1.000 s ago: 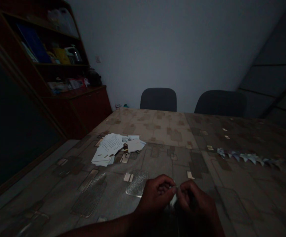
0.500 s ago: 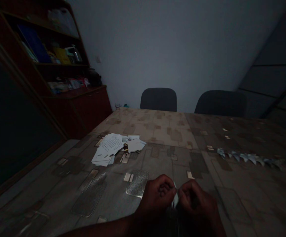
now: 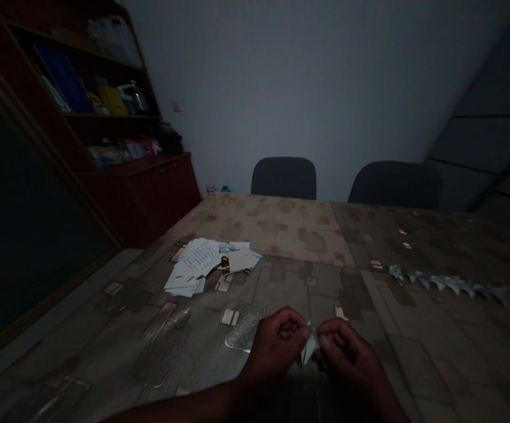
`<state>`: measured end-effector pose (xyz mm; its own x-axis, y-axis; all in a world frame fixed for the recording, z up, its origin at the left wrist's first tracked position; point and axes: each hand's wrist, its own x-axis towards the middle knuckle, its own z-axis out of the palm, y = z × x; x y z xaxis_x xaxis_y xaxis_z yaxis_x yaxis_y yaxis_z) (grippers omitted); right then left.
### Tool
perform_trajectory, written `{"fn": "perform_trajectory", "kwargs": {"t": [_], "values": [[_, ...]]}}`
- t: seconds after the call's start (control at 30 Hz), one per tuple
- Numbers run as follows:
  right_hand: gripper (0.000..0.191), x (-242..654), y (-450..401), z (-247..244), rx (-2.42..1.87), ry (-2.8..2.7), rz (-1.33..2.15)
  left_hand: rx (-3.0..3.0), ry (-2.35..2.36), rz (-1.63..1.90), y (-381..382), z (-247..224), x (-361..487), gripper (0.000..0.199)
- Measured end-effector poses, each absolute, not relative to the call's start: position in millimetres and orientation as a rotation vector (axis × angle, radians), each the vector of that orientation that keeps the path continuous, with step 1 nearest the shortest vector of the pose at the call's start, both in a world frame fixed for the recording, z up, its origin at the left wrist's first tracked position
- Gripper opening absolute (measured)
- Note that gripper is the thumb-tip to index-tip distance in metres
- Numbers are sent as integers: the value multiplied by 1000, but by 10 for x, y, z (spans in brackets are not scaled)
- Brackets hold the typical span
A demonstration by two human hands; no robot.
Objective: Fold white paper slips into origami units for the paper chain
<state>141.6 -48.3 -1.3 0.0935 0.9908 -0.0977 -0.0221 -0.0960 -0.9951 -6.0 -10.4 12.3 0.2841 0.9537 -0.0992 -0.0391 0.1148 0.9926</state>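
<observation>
Between my two hands is a small folded piece of white paper [image 3: 310,348], pointed at its lower end. My left hand [image 3: 277,341] pinches its upper left side between thumb and curled fingers. On the other side, my right hand [image 3: 345,349] grips the paper's right edge with thumb and forefinger. Both hands are just above the patterned tablecloth [image 3: 220,376] near the front of the table. A loose pile of white paper pieces [image 3: 200,258], some with writing, lies to the left. Off to the right stretches a row of several small folded paper shapes [image 3: 451,283].
Two dark chairs [image 3: 284,176] stand at the table's far side, before a pale wall [image 3: 316,76]. A clear glass [image 3: 211,191] is at the far left corner. Further left rises a dark red cabinet [image 3: 158,194] with filled shelves. The room is dim.
My hands have turned slightly and the folded paper has tilted, so more of its white face shows between them. Both hands keep their hold. The pile and row stay put.
</observation>
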Motion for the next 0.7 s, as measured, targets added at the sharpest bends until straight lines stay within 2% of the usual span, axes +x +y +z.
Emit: {"fn": "perform_trajectory", "kwargs": {"t": [0.7], "values": [[39,1382,-490,29,-1297,-1040,1248,1179,959,973,-119,113,-65,27]]}}
